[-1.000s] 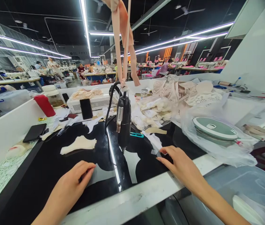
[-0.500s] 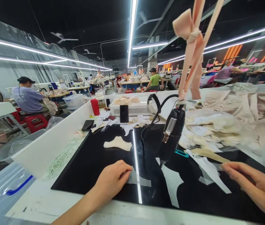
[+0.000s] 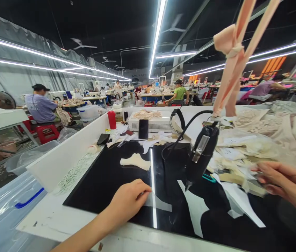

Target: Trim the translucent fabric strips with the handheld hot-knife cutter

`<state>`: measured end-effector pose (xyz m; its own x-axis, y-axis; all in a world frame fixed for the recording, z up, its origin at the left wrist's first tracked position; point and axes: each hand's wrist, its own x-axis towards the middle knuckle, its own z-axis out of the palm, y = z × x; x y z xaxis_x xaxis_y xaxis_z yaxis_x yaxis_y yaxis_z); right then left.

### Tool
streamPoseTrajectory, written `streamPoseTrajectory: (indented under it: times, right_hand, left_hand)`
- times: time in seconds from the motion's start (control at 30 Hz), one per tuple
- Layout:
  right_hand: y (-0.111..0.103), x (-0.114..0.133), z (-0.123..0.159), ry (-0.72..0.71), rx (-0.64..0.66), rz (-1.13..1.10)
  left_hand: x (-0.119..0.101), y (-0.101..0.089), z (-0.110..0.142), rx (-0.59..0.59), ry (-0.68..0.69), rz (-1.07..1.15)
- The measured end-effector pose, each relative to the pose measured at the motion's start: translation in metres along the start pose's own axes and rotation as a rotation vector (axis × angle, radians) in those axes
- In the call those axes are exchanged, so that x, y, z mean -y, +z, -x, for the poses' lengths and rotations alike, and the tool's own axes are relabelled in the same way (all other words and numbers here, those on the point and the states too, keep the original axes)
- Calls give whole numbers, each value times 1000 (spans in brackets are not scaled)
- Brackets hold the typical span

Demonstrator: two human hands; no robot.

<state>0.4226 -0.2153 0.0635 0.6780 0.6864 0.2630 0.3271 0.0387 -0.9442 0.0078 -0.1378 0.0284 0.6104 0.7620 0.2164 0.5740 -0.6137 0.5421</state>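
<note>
My left hand (image 3: 134,197) is closed in a pinch at the edge of a thin translucent cut piece (image 3: 162,204), which lies on the black board (image 3: 98,189). At the right, my right hand (image 3: 285,182) pinches a small translucent piece (image 3: 251,176), partly hidden by the fingers and blurred. Beneath it are a tan piece (image 3: 233,178) and a white cut piece (image 3: 244,203). Between my hands, a black handheld tool (image 3: 201,152) hangs from a knotted pink fabric strip (image 3: 229,66), its tip near another pale cut piece (image 3: 193,206).
A cream fabric piece (image 3: 136,161) lies farther back on the board. Heaped beige fabric (image 3: 289,126) fills the right side. A phone (image 3: 143,128) leans against a white box (image 3: 153,122). Pale green strands (image 3: 76,171) lie along the left wall. Several people work at tables beyond.
My right hand has moved up and away, toward the fabric heap, with its translucent piece. My left hand stays at its piece. The view has shifted slightly left.
</note>
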Motion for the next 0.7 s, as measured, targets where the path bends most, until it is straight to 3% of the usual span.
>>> streamPoseTrajectory:
  times: [0.1,0.3,0.47,0.57,0.7]
  right_hand:
    - [3,19,12,28,64,-214]
    - [11,44,34,20,154,-357]
    - [14,61,56,48,274,-424]
    - [22,67,80,91,443,-416]
    - [42,68,116,167,839,-250]
  left_hand:
    - [1,-1,1,13,9,-3]
    - [5,-3,-5,23,58,11]
    - [-15,-1,-10,-3,78,98]
    - [-38,-1,-11,0,62,245]
    - [-72,-3,-14,49,77,555]
